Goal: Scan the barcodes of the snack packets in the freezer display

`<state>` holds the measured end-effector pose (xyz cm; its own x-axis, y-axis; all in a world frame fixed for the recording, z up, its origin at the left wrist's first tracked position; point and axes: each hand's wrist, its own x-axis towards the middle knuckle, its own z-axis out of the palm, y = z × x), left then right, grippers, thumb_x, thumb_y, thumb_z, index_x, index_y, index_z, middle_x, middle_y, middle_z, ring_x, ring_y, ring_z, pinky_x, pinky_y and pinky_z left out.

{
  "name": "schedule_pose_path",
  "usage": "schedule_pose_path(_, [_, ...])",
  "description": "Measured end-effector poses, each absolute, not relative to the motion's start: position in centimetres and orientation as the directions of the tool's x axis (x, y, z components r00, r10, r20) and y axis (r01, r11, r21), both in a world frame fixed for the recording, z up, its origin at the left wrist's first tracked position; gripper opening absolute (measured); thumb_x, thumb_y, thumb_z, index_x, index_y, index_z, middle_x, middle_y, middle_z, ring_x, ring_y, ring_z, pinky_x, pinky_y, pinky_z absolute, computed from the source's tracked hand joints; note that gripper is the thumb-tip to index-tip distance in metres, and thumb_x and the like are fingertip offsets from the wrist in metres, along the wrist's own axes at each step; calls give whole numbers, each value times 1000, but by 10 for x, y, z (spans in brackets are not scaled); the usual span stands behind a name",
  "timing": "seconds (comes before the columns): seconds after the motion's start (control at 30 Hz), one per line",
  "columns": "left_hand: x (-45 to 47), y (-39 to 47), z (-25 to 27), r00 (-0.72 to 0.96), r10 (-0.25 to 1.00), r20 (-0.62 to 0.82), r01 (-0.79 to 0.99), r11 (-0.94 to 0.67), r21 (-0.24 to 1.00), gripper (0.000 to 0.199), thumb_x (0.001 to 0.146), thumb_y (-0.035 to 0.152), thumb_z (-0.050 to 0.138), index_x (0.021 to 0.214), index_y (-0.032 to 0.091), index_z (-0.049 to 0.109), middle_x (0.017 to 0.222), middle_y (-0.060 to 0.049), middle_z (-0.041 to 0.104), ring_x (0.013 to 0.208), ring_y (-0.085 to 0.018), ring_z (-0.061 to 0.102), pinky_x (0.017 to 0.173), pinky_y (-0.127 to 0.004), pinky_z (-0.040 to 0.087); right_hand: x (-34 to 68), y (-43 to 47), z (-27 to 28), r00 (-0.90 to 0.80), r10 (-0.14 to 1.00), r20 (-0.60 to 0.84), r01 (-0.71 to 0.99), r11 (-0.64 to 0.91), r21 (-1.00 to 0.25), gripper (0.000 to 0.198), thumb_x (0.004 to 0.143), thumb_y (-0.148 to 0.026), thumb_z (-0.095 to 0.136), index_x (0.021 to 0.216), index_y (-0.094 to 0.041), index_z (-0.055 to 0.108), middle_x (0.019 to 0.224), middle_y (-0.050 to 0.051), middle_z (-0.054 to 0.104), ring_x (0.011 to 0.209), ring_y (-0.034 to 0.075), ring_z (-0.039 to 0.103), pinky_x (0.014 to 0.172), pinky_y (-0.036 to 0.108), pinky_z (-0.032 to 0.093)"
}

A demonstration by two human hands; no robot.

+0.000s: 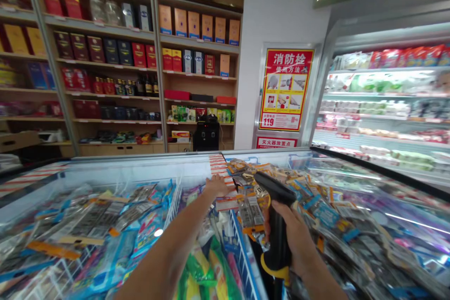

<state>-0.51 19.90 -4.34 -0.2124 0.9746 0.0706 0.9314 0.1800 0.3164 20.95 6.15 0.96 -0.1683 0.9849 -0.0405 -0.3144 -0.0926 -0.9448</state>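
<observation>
My right hand point(293, 229) is wrapped around the handle of a black barcode scanner point(279, 225) with yellow trim. The scanner's head points forward and to the left, over the packaged goods point(255, 211) in the right part of the chest freezer. My left arm reaches out over the middle section. At its end, my left hand point(217, 186) lies palm down by the red-and-white striped strip point(218, 166), its short-looking fingers apart. Nothing shows in that hand, though its underside is hidden. Green and yellow bags point(206, 265) lie below the left forearm.
White wire baskets point(174, 204) divide the freezer. Blue packs point(116, 253) and grey ones fill its left side. Beyond the freezer's rear rim point(140, 155) stand shelves of boxes point(105, 51). A red fire-hydrant sign point(286, 89) hangs on the wall, beside a lit refrigerated display point(383, 96).
</observation>
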Motion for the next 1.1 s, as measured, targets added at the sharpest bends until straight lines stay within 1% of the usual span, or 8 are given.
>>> schedule_pose_path(0.07, [-5,203,-41,-215,971,103,935,174,310,74,69,65,38,122,14,47,136,-20,36,127,-34,28,101,-53,15,209,61,9,-175,984,-38,-321,-93,-943,28,65,-43,57,59,-15,55,41,1,54,33,11,46,34,22,37])
schedule_pose_path(0.23, [-10,205,-51,-222,967,124,953,189,237,78,73,64,32,128,9,38,141,-21,26,131,-31,19,103,-49,13,206,60,9,-178,981,-75,-289,-125,-949,30,65,-42,56,53,-15,53,38,1,51,31,9,44,33,21,36])
schedule_pose_path(0.37, [-17,197,-54,-153,976,157,968,116,223,81,72,67,29,129,10,38,141,-20,27,131,-31,18,102,-50,14,206,59,10,-191,979,-64,-305,-121,-944,31,66,-43,56,53,-15,53,38,1,51,31,9,44,34,21,36])
schedule_pose_path(0.47, [-14,190,-51,-156,983,95,965,131,227,83,69,69,33,128,11,39,140,-21,27,131,-32,18,101,-53,14,207,60,11,-189,980,-64,-305,-120,-945,30,67,-42,56,54,-15,53,37,0,51,31,10,45,34,21,36])
schedule_pose_path(0.67, [-6,179,-49,-139,987,82,967,117,226,78,72,66,29,130,14,36,142,-18,26,132,-30,17,102,-51,15,209,65,9,-184,980,-69,-320,-126,-939,29,68,-41,54,56,-15,54,38,1,53,31,11,46,33,22,38])
schedule_pose_path(0.9, [-6,150,-44,-96,995,23,989,93,118,72,77,61,23,132,16,33,143,-14,25,132,-28,17,101,-50,18,208,74,3,-181,979,-98,-376,-161,-913,26,69,-38,54,56,-16,52,38,-1,52,29,11,45,30,22,37])
schedule_pose_path(1.0, [-7,128,-39,-121,992,31,981,115,154,62,81,55,24,130,19,35,142,-12,28,131,-27,19,100,-51,19,209,75,4,-180,979,-93,-414,-162,-896,25,69,-37,54,55,-16,51,38,-1,52,29,10,45,29,21,36])
schedule_pose_path(1.1, [-1,101,-36,-219,957,188,954,170,247,55,84,47,24,130,19,36,140,-12,32,130,-25,24,101,-45,20,212,78,5,-184,980,-80,-438,-155,-885,26,68,-37,53,55,-15,52,38,-1,51,29,10,44,30,21,36])
